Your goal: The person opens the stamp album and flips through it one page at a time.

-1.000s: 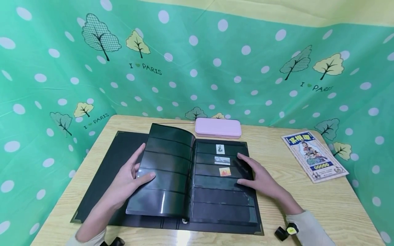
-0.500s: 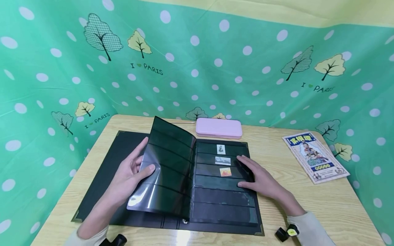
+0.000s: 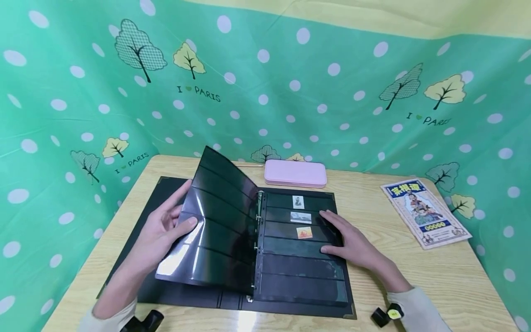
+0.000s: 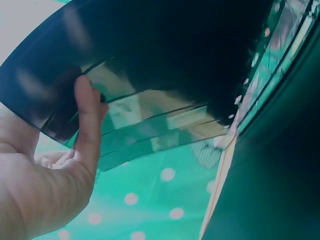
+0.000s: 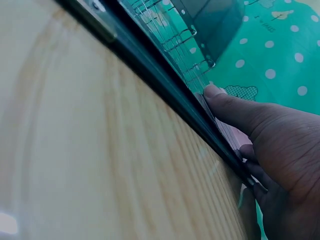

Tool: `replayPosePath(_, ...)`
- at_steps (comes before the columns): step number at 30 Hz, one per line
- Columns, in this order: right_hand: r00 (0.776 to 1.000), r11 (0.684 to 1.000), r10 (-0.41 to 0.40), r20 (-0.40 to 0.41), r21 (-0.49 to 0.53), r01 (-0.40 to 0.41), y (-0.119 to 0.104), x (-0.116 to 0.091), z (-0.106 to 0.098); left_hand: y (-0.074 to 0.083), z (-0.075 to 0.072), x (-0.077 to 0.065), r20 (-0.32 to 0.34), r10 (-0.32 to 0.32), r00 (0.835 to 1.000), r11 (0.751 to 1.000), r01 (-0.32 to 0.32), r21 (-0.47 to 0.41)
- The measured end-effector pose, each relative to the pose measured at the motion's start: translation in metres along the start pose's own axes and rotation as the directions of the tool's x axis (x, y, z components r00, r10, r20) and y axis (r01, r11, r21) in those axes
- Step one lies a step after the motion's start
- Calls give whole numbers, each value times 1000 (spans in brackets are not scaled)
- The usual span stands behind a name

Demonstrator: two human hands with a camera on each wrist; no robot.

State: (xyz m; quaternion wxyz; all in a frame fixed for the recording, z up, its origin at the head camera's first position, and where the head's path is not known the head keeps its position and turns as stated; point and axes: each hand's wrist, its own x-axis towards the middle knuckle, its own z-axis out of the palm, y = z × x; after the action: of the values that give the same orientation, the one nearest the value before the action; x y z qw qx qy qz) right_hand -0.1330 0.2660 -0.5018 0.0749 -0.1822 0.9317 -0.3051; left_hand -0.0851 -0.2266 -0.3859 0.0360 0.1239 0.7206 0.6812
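A black stamp album [image 3: 182, 297] lies spread on the table with its left cover flat. My left hand [image 3: 159, 235] pinches the outer edge of a glossy black pocket page [image 3: 224, 226], thumb on top and fingers behind; the page stands tilted up and bowed. In the left wrist view the thumb [image 4: 89, 120] presses its shiny face. My right hand [image 3: 352, 240] rests on the right-hand page [image 3: 300, 286] at its outer edge, fingers relaxed and spread. That page carries a portrait stamp [image 3: 297, 202], a grey landscape stamp [image 3: 300, 217] and an orange stamp [image 3: 304, 232].
Metal binder rings [image 3: 256, 247] show along the album's spine. Behind the album lies a pink case [image 3: 295, 173], with a thin stick [image 3: 249, 165] beside it. A printed booklet [image 3: 425, 212] sits at the right of the wooden table [image 3: 398, 240]. A green dotted curtain [image 3: 265, 83] encloses the table.
My left hand has drawn the page leftward and its far corner has risen, so the rings along the spine now show. The right hand stays almost in place.
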Motion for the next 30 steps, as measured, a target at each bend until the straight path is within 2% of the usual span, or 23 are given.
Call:
replayPosePath(4, 1000, 1000, 7, -3, 5, -7, 0, 0, -1, 1, -10, -7, 5, 1, 1000, 999, -1, 54)
replayPosePath(9, 1000, 1000, 2, -1, 6, -2, 1, 0, 0, -1, -26, -13, 42, -75, 996, 996, 72, 58)
replayPosePath(15, 1000, 1000, -2, -4, 8, 2, -1, 0, 1, -9, -36, -15, -40, -127, 991, 973, 132, 190)
replayPosePath(18, 1000, 1000, 0, -4, 9, 0, -1, -1, 1, -13, -38, -15, -74, -149, 986, 940, 165, 299)
replayPosePath(21, 1000, 1000, 4, -4, 9, -3, -2, -1, 1, -18, -41, -15, -91, -166, 982, 884, 189, 427)
replayPosePath(25, 1000, 1000, 4, -7, 9, -4, -1, -1, 1, -28, -42, -17, -113, -190, 975, 815, 221, 536)
replayPosePath(27, 1000, 1000, 3, -8, 9, -3, -1, -1, 1, -33, -41, -18, -125, -202, 971, 800, 237, 551)
replayPosePath(30, 1000, 1000, 0, -10, 9, 0, -1, 0, 1, -40, -39, -20, -130, -218, 967, 806, 254, 535)
